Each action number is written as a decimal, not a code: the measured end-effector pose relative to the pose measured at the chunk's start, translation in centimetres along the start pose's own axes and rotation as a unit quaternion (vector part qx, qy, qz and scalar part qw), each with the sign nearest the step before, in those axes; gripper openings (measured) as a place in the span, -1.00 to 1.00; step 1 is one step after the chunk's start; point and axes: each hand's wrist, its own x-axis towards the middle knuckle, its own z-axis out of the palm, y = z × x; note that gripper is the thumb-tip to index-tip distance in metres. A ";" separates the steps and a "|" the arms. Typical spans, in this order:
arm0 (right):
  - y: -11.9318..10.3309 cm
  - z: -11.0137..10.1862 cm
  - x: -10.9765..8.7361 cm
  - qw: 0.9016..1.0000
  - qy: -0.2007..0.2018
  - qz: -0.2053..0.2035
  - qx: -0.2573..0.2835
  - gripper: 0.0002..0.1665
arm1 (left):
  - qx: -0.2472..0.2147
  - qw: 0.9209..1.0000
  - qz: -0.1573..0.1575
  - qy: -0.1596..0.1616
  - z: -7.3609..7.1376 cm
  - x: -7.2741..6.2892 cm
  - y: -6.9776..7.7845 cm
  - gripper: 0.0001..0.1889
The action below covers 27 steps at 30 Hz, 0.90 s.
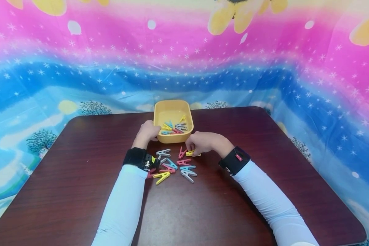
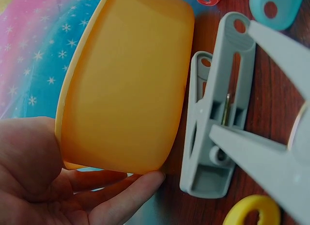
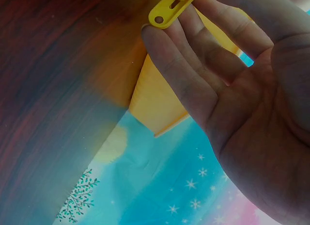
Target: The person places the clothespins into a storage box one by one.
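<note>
Clips lie before the tub on the counter, others inside it. My left hand grips its side; my right hand pinches a yellow clip (picking up, I judge). Next calls for lifting it into the tub and letting go.

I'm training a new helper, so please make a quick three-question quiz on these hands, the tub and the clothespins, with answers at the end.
1. Fill in the blank: the tub is held at its side by the person's ___ hand.
2. What colour is the clothespin that the right hand pinches?
A) grey
B) yellow
C) blue
3. True or false: everything lying inside the tub is red.

Key:
1. Left; the left hand holds it.
2. B
3. False; yellow clothespins lie in there too.
</note>
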 end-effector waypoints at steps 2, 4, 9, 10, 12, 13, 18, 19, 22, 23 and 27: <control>0.0 -0.1 0.0 1.000 0.002 -0.001 -0.002 -0.92 | 0.002 1.000 0.000 0.001 -0.1 0.0 0.0 -0.49; -0.1 -0.3 -0.1 1.000 0.004 -0.003 -0.003 -0.92 | 0.004 1.000 -0.001 0.003 -0.2 0.0 0.1 -0.49; -0.3 -0.7 -0.4 1.000 0.008 -0.011 0.005 -0.92 | 0.007 1.000 -0.001 0.001 -0.3 0.0 0.0 -0.48; -0.3 -0.8 -0.4 1.000 0.008 -0.014 0.006 -0.92 | 0.007 1.000 -0.001 0.001 -0.4 0.0 0.0 -0.47; -0.5 -0.9 -0.5 1.000 0.011 -0.019 0.007 -0.91 | 0.004 1.000 0.000 0.002 -0.4 0.0 -0.1 -0.47; -0.5 -0.9 -0.5 1.000 0.013 -0.022 0.008 -0.90 | 0.002 1.000 0.000 0.002 -0.4 -0.1 -0.1 -0.47; -0.9 -1.1 -0.7 0.999 0.026 -0.043 0.015 -0.87 | -0.005 1.000 0.000 0.005 -0.3 -0.2 -0.3 -0.50; -0.9 -1.2 -0.8 0.998 0.029 -0.047 0.017 -0.86 | -0.005 1.000 0.001 0.006 -0.3 -0.2 -0.3 -0.50; -1.2 -1.4 -1.2 0.997 0.037 -0.060 0.019 -0.83 | -0.002 1.000 0.007 0.006 -0.3 -0.2 -0.3 -0.51; -1.3 -1.5 -1.4 0.997 0.040 -0.065 0.019 -0.83 | -0.002 1.000 0.009 0.005 -0.2 -0.1 -0.3 -0.50; -1.9 -2.5 -2.2 0.992 0.056 -0.109 0.030 -0.84 | -0.004 1.000 0.009 -0.001 0.0 0.0 -0.2 -0.51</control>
